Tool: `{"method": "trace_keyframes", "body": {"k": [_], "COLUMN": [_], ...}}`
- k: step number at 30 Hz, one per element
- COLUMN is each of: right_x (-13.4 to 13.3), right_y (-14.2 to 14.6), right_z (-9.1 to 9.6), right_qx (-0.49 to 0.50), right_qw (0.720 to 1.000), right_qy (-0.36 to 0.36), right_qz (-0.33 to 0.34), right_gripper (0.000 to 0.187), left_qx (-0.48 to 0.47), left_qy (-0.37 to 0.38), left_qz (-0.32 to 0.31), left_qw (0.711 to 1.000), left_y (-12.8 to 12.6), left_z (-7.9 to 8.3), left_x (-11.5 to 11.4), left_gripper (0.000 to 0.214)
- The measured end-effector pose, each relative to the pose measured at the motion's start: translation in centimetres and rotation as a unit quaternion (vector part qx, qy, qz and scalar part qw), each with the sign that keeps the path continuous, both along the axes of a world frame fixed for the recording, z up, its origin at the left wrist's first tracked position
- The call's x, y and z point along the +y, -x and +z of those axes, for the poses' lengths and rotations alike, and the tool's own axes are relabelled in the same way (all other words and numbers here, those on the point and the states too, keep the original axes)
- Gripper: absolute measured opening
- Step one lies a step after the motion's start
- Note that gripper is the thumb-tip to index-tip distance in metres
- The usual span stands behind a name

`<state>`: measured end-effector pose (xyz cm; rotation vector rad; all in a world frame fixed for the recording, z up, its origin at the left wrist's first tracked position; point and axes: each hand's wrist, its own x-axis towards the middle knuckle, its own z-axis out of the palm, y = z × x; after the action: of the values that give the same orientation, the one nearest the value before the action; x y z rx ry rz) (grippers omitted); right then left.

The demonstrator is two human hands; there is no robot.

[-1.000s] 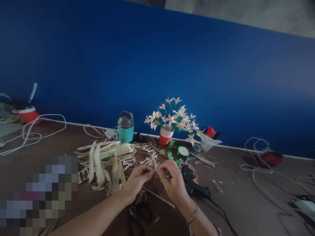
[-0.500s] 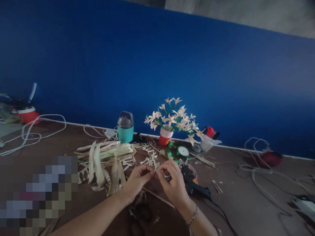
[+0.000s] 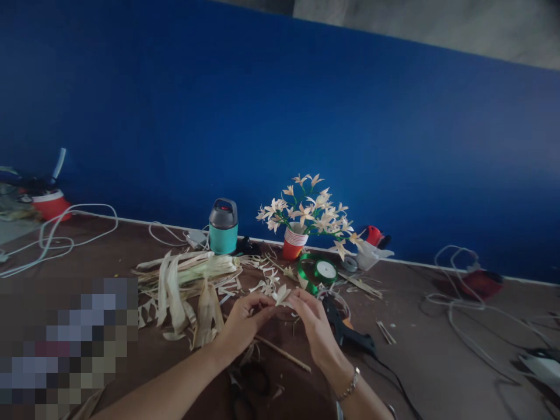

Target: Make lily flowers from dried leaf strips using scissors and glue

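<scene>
Small pale dried-husk flower is pinched at the fingertips of both hands, left hand and right hand each gripping it, just above the brown bench, near a black glue gun. The petals look mid-shaping, work that seems to want a light, steady pinch.

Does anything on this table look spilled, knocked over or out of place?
Nothing is knocked over: the cup stands upright. Husk strips lie strewn over the table beside the left hand, which pinches a small flower with the right hand. The glue gun lies by the right hand, and loose cables sprawl further right.
</scene>
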<state>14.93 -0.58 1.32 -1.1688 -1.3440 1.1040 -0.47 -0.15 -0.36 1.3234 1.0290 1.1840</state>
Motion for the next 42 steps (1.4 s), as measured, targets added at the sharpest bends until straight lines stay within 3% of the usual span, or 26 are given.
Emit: {"method": "trace_keyframes", "body": {"k": [7, 12, 20, 24, 32, 42], "right_x": [0.1, 0.1, 0.3, 0.4, 0.4, 0.1], "right_y": [0.2, 0.5, 0.6, 0.4, 0.4, 0.8], "right_z": [-0.3, -0.1, -0.2, -0.6, -0.9, -0.2], "right_qx": [0.033, 0.082, 0.061, 0.053, 0.039, 0.049], "right_qw": [0.999, 0.995, 0.997, 0.997, 0.997, 0.997], "right_qy": [0.039, 0.05, 0.052, 0.053, 0.063, 0.064], "right_qz": [0.002, -0.011, -0.021, -0.033, -0.033, -0.012], "right_gripper": [0.016, 0.012, 0.014, 0.016, 0.015, 0.018], "left_qx": [0.054, 0.075, 0.116, 0.142, 0.218, 0.288], "left_qy": [-0.087, -0.101, -0.093, -0.113, -0.245, -0.286], "left_qz": [-0.008, -0.001, -0.002, 0.017, 0.076, 0.104], "left_qw": [0.995, 0.992, 0.989, 0.983, 0.942, 0.908], "left_y": [0.2, 0.1, 0.0, 0.0, 0.0, 0.1], "left_z": [-0.3, -0.3, -0.6, -1.1, -0.8, -0.5], "left_x": [0.1, 0.0, 0.0, 0.0, -0.3, -0.7], "left_gripper": [0.01, 0.008, 0.004, 0.019, 0.015, 0.015]}}
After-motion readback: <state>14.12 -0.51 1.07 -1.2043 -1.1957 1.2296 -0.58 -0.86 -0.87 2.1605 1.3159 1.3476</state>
